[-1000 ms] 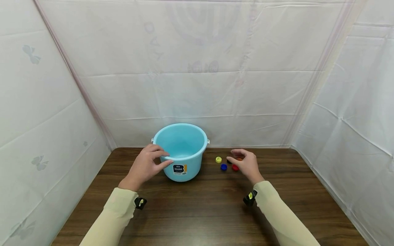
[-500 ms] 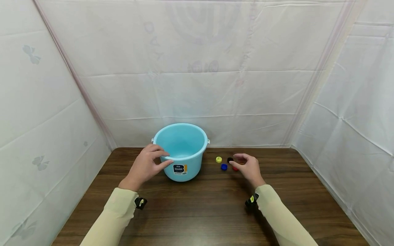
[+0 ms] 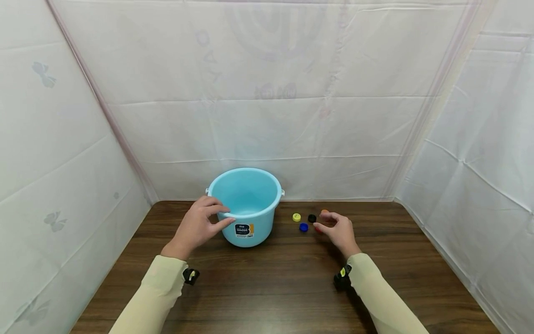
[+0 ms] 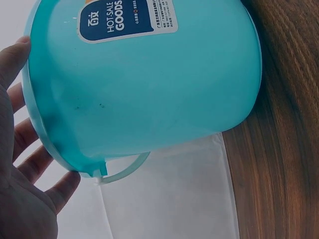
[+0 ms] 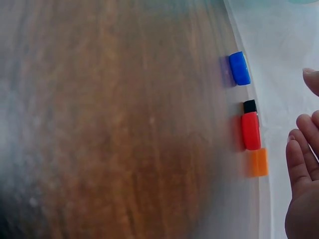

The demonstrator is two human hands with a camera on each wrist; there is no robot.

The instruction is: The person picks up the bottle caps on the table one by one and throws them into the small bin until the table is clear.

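A light blue bucket [image 3: 260, 229] stands upright on the table, its inside bare where I can see it. My left hand [image 3: 199, 223] holds its near-left rim, the thumb outside and the other fingers over the edge. To the bucket's right lie small bottle caps: yellow [image 3: 296, 217], black [image 3: 312, 218], blue [image 3: 303, 227], orange [image 3: 324, 212] and red [image 5: 251, 130]. Just above the red cap hovers my right hand [image 3: 341, 232], thumb and fingers apart. The right wrist view shows a gap between those fingers and the caps. In the head view the hand partly hides the red and orange caps.
A dark wooden table [image 3: 267, 287] carries everything. White sheeting [image 3: 267, 130] rises behind it and on both sides. The bucket's white handle [image 4: 129, 169] hangs on its far side. A black strap device [image 3: 342, 278] sits on each wrist.
My right hand has shifted slightly right and nearer to me, uncovering the black cap and part of the orange one. The left hand and bucket have stayed in place.
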